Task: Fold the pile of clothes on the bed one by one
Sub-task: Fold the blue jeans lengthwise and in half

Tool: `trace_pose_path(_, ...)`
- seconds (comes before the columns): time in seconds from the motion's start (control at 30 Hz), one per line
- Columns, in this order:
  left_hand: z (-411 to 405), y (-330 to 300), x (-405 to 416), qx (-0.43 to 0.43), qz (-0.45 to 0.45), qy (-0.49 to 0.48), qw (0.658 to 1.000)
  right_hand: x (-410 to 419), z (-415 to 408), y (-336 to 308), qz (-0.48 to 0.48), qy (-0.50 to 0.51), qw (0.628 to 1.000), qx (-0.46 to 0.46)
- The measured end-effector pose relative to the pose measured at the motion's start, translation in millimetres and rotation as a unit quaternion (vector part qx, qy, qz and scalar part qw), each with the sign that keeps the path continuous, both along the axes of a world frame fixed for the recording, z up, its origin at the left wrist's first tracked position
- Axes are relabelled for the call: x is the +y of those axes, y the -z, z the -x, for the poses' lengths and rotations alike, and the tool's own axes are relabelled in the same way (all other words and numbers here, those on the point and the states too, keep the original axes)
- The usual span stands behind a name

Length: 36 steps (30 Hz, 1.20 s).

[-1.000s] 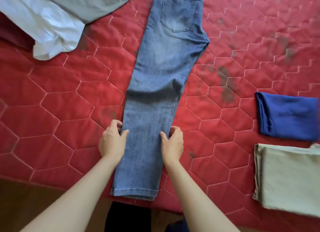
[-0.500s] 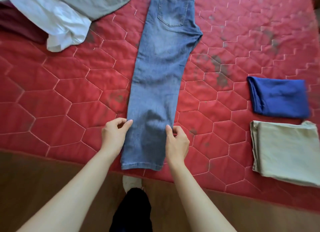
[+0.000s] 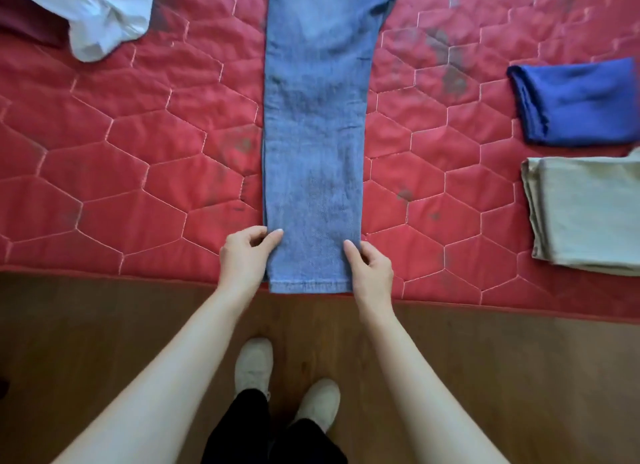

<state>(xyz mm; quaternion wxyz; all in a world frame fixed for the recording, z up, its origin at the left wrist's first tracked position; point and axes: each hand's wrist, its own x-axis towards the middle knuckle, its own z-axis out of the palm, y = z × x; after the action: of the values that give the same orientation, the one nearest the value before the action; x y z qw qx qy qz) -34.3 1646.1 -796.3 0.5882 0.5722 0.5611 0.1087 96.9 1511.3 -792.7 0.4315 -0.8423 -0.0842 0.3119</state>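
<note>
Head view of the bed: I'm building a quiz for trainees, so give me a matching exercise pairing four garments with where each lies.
Things:
1. Long faded blue denim jeans
2. Folded royal-blue cloth
3. Folded beige cloth
4. Crumpled white garment

Places:
A. Top left corner of the red quilt
B. Right edge, nearer the bed's front edge
C. Centre, hem pinched by both hands
D. Right edge, farther from the bed's front edge

Pairs: 1-C, 2-D, 3-B, 4-A

Bare forearms, no sleeves, black trousers (image 3: pixel 242 429), pale cream shoes (image 3: pixel 254 361)
</note>
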Motion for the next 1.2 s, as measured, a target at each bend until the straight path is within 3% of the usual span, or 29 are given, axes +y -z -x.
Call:
trace_pose_path(0.13, 18.9, 6.6, -16.5, 0.069, 0.026, 0.005, 0.997, -17.6, 17.3, 3.3, 0.038, -0.016, 0.999, 0.028)
trace_pose_path(0.43, 24.5, -3.7, -12.9, 0.155, -0.031, 0.095, 0.983, -18.1, 19.5, -2.0, 0.138, -0.053, 0.989, -0.008)
trace_pose_path(0.53, 21.8, -8.0, -14.4, 0.19, -0.057, 0.098, 0.975, -13.1, 25.0, -4.4, 0.202, -0.077, 0.973, -0.074)
trace_pose_path(0.63, 14.8, -17.4, -14.6, 0.25, -0.187, 0.103, 0.944, -1.2, 30.2, -8.8, 0.203, -0.079, 0.954, -0.208)
trace_pose_path(0.77, -10.7, -8.9, -5.2, 0.162, -0.39, 0.226, 0.878, 42.2, 22.7, -1.7, 0.129, -0.161, 0.917, -0.342)
trace_pose_path(0.9, -29.2, 22.4, 1.1, 0.206, -0.383, 0.373, 0.82, 69.1, 13.2, 28.4, 0.211, -0.296, 0.864, -0.348)
trace_pose_path(0.97, -19.7, 40.9, -4.7, 0.239, -0.371, 0.397, 0.805, 48.7, 10.7, 45.6, 0.256, -0.335, 0.838, -0.346)
trace_pose_path(1.2, 1.8, 29.7, -30.3, 0.275, -0.38, 0.376, 0.799, 4.1, 22.5, 40.3, 0.279, -0.282, 0.851, -0.343)
